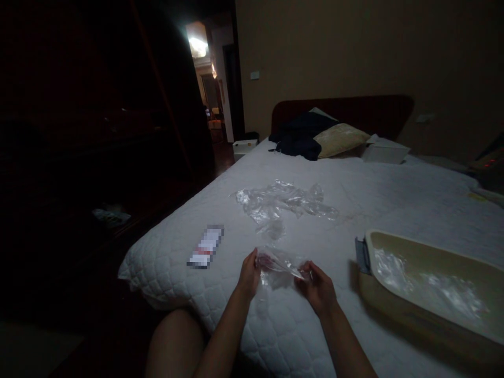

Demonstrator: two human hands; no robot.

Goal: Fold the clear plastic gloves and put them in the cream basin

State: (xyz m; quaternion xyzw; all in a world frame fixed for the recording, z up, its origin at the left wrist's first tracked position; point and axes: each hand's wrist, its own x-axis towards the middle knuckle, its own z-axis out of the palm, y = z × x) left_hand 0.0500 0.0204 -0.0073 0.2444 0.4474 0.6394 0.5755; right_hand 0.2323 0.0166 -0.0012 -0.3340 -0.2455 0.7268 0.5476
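A small clear plastic bag [280,265] is stretched between my two hands just above the white quilted bed [220,294]. My left hand [249,274] pinches its left end with closed fingers. My right hand [317,286] pinches its right end the same way. A loose heap of more clear plastic bags [283,202] lies on the bed a little beyond my hands.
A beige tub [429,247] holding clear plastic sits on the bed at the right. A blurred flat card [205,247] lies to the left. Pillows, dark clothes [301,134] and a white box [384,152] are at the headboard. The floor at left is dark; my knee shows at the bottom.
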